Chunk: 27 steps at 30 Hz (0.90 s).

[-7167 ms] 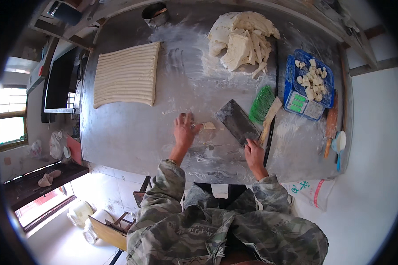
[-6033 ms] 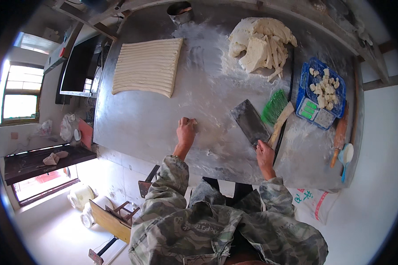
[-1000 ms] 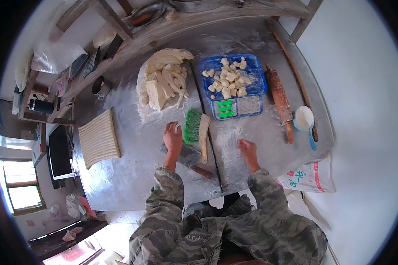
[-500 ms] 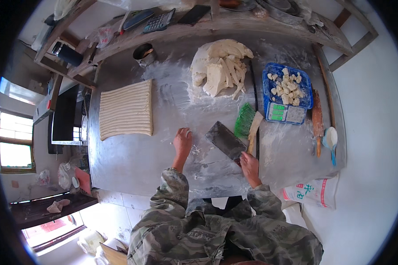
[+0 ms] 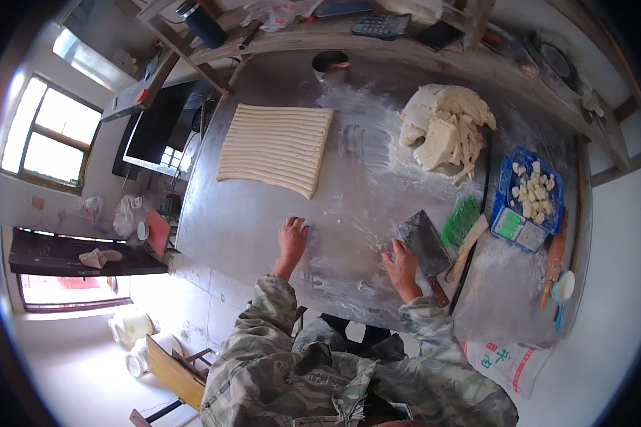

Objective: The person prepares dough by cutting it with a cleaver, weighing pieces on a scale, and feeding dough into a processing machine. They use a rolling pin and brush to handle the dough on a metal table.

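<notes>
My left hand (image 5: 290, 243) hovers at the front middle of the metal table, fingers slightly bent, thumb apart, with nothing visible in it. To its right, my right hand (image 5: 400, 267) is open just beside a cleaver (image 5: 424, 240), fingers spread and off its handle. The cleaver lies flat, its wide dark blade pointing away from me and its brown handle toward me. A green-bristled brush (image 5: 461, 221) with a wooden handle lies right of the blade. Beyond my left hand, pale dough strips (image 5: 274, 148) lie side by side in a sheet. A big dough mound (image 5: 445, 132) sits further back, partly cut into strips.
A blue scale (image 5: 527, 196) holding small dough pieces stands at the right. Near it lie a rolling pin (image 5: 554, 265) and a scoop of white powder (image 5: 564, 286). A metal cup (image 5: 330, 67) is at the back. A wooden shelf (image 5: 299, 44) runs along the far edge.
My right hand has let go of the cleaver, which now lies on the table beside it. The view has turned, so the table's contents appear shifted right. My left hand's fingers look less curled.
</notes>
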### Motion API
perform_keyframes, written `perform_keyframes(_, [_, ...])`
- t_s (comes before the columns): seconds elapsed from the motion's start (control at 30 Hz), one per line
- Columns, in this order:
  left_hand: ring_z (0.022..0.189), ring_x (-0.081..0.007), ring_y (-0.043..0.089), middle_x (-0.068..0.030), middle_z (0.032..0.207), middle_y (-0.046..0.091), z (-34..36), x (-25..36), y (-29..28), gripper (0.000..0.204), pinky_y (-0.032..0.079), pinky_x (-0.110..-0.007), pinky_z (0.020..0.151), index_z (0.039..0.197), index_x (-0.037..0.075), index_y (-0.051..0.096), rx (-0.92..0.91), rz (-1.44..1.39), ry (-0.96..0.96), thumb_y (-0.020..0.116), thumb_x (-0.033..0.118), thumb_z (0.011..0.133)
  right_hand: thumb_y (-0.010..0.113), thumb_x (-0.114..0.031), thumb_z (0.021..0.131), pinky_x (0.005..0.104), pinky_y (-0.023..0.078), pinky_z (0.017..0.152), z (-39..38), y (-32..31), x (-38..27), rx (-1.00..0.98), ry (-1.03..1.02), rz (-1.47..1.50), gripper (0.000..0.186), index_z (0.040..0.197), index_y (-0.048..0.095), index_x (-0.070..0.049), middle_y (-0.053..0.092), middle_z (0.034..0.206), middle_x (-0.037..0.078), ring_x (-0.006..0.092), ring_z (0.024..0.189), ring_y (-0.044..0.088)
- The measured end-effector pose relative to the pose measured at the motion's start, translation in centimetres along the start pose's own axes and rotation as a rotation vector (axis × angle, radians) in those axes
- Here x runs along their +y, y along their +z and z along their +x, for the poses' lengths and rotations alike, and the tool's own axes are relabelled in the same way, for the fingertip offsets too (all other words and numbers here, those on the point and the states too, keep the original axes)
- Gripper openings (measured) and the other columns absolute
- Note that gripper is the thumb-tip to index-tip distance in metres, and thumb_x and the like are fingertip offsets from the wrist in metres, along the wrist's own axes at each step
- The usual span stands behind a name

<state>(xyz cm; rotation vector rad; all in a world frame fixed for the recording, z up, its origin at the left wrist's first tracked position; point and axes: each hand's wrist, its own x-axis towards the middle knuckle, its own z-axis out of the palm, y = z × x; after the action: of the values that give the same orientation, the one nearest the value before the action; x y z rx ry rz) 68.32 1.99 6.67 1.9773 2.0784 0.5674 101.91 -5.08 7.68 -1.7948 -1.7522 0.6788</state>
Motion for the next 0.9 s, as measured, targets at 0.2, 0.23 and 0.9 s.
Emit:
perform_keyframes(0.2, [0.122,-0.0343,0.052,-0.0117,0.13,0.058,5.5,-5.7,-0.9,0.048,0.045,-0.047,0.098,0.122,0.009,0.063,-0.008,0.06,0.149,0.076,0.025,0.08,0.082,-0.023,0.076,0.044,0.048,0.101,7.4,5.8,-7.3,0.009,-0.337,-0.088,0.069,0.134,0.053,0.001,0.049,0.142,0.021,0.0385,0.129,0.05])
perform_keyframes(0.23, [0.127,-0.0348,0.049,-0.0126,0.135,0.055,6.6,-6.8,-0.9,0.053,0.044,-0.048,0.1,0.126,0.009,0.061,-0.019,0.067,0.175,0.077,0.027,0.079,0.083,-0.025,0.075,0.0445,0.046,0.104,8.7,7.1,-8.6,-0.002,-0.389,-0.11,0.072,0.134,0.053,0.002,0.047,0.145,0.021,0.0386,0.132,0.048])
perform_keyframes(0.9, [0.145,-0.0358,0.032,-0.0132,0.16,0.032,26.4,-26.6,-3.6,0.093,0.025,-0.057,0.114,0.146,0.022,0.05,-0.161,0.132,0.636,0.075,0.061,0.066,0.08,-0.038,0.074,0.0563,0.032,0.109,25.5,21.7,-13.5,-0.136,-0.702,-0.497,0.073,0.137,0.054,-0.01,0.044,0.152,0.009,0.0276,0.142,0.037])
